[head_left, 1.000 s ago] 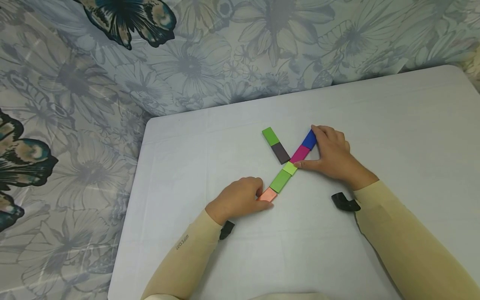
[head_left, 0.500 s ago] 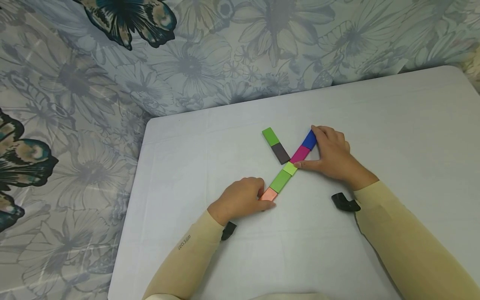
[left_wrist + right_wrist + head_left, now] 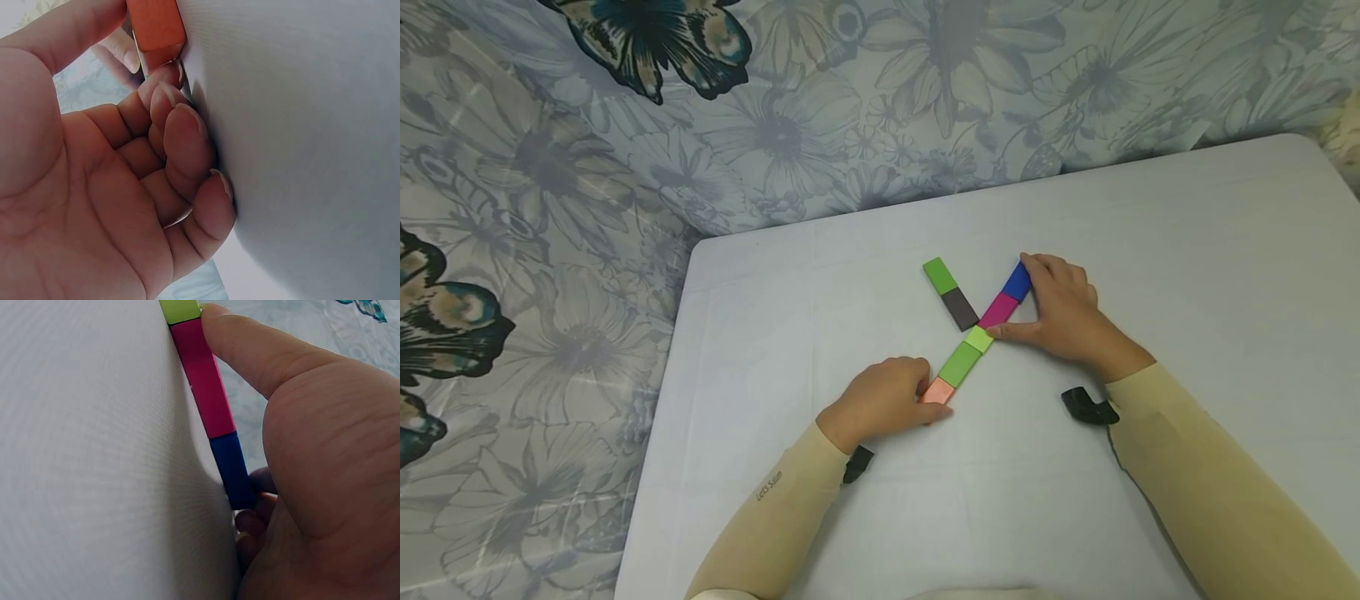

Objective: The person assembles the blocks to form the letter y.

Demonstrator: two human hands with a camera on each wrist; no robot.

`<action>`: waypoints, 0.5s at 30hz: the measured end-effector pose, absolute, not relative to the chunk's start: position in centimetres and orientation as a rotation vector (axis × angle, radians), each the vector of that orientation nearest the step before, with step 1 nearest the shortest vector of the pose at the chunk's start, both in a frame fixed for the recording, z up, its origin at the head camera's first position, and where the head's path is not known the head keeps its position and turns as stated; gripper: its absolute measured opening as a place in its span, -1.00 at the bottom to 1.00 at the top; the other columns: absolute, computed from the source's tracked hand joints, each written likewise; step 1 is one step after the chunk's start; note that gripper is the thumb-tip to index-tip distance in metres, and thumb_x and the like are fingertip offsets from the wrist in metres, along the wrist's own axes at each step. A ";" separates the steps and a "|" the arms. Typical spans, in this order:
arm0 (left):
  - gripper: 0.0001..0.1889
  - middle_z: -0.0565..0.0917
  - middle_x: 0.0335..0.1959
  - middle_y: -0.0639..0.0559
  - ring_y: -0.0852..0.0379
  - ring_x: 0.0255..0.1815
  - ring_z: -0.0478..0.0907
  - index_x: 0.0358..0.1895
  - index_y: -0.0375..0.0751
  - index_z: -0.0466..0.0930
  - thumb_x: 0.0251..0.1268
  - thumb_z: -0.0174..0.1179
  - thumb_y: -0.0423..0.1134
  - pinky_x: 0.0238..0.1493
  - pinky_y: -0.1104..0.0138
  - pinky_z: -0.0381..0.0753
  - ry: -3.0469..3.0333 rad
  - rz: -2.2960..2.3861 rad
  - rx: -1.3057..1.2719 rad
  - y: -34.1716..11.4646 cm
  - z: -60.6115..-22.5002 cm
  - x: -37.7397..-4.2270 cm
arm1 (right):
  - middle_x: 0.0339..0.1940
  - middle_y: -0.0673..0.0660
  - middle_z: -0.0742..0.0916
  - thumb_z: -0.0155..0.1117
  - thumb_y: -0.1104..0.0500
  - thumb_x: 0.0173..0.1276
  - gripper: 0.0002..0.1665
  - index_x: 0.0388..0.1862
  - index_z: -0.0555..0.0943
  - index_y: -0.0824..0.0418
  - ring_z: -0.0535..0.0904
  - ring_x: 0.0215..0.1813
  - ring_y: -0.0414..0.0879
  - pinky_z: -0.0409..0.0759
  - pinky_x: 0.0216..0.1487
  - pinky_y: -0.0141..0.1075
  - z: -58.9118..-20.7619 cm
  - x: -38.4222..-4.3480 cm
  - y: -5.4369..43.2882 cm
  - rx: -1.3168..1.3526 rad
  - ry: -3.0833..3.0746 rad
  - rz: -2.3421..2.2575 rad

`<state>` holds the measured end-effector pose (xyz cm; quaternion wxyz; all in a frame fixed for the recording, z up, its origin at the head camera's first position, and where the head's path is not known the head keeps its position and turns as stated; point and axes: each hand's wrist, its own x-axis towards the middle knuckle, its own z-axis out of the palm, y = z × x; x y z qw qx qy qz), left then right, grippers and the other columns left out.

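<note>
In the head view, a slanting row of small blocks lies on the white table: orange (image 3: 937, 391), green (image 3: 960, 365), lime (image 3: 979, 339), magenta (image 3: 998, 311) and blue (image 3: 1017, 282). My left hand (image 3: 883, 402) pinches the orange block at the near end between thumb and index finger; its other fingers curl against the cloth. Around the far end, my right hand (image 3: 1063, 315) has its fingers at the blue block's end and its thumb by the lime-magenta joint. From that joint a dark grey block (image 3: 959, 308) and another green block (image 3: 938, 275) branch up-left.
A white cloth covers the table (image 3: 1195, 250). Its back and left edges meet a floral fabric backdrop (image 3: 790, 133) with dark butterfly prints (image 3: 658, 42). Black wrist pieces (image 3: 1088, 407) sit at both sleeve cuffs.
My left hand has shifted slightly right with the orange block, toward the row. My right hand keeps its place on the far blocks. The head view has tilted a little.
</note>
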<state>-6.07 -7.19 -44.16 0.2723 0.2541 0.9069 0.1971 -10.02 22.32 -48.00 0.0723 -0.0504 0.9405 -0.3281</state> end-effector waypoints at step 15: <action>-0.61 0.60 -0.45 0.18 0.19 -0.47 0.48 -0.16 -0.01 0.62 0.38 0.51 0.18 -0.35 0.29 0.51 2.412 0.572 0.660 -7.6 -44.2 -6.8 | 0.65 0.50 0.20 0.69 -0.23 0.25 0.45 0.77 0.04 0.40 -0.02 0.62 0.50 0.05 0.38 0.50 -48.6 -10.2 22.8 -0.168 2.826 -1.006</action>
